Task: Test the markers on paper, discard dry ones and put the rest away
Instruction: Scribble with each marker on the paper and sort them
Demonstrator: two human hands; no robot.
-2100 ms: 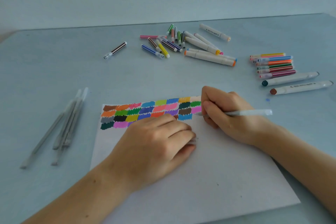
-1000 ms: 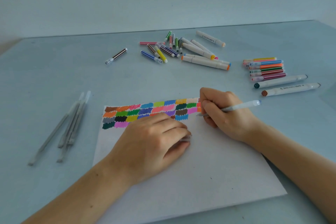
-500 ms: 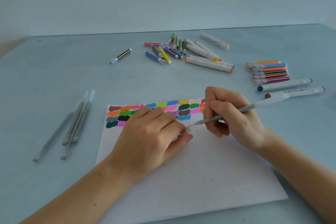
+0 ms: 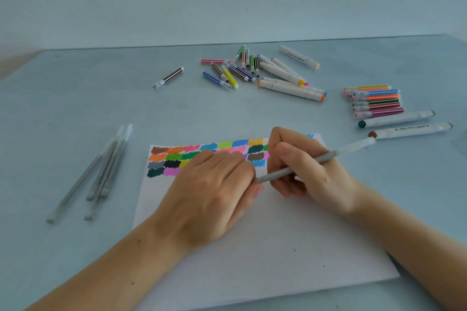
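Since the earlier frames the grey pen has come off the colour swatches and swung round, so its writing end now points at the left hand instead of down at the paper. It sits up off the sheet, long axis running from low on the left to high on the right, with the pale translucent back end sticking out past the right hand.

Right hand is wrapped around the middle of the barrel. Left hand's fingers are curled and meet the pen's near end; looks like they pinch the cap there, but I can't see it properly.

So the move turns on that axis, I reckon: cap and tip need to line up along the barrel, left hand pushing in toward the right.

Further out from the grip: grey pen bundle off to the left, loose marker pile up beyond it, tidy row of markers up and to the right.
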